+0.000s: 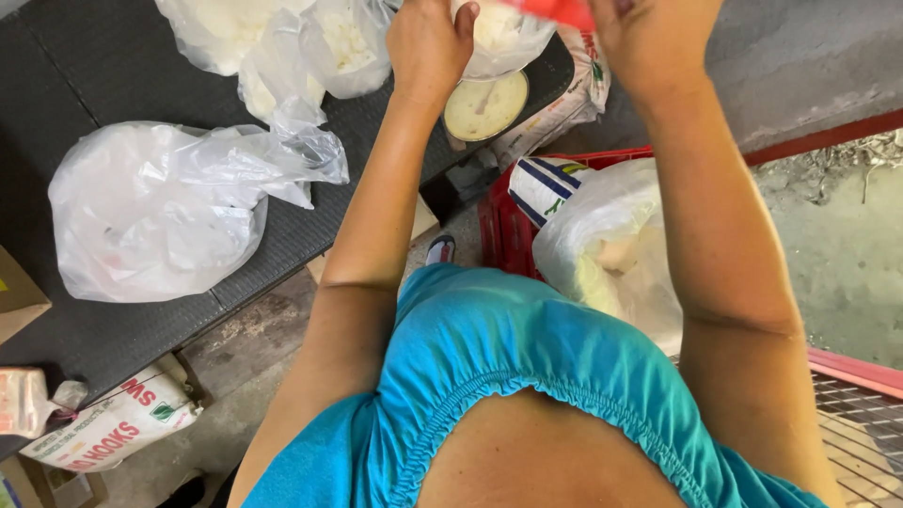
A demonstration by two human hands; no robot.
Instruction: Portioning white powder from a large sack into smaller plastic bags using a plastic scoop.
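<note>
My left hand (428, 42) is raised at the top of the view, its fingers closed on the neck of a small clear plastic bag (503, 38) filled with something white. My right hand (649, 33) is beside it at the top edge, gripping a red piece (555, 9) that lies across the top of that bag. Both forearms reach up from my turquoise top. The bag hangs just above a round cream-coloured bowl (486, 105) on the dark bench.
A dark bench (85, 94) on the left carries a big white plastic bag (160, 212) and several smaller clear bags (282, 47). A red crate (503, 230) below my arms holds a large white sack (611, 245). Printed sacks and cardboard lie at lower left.
</note>
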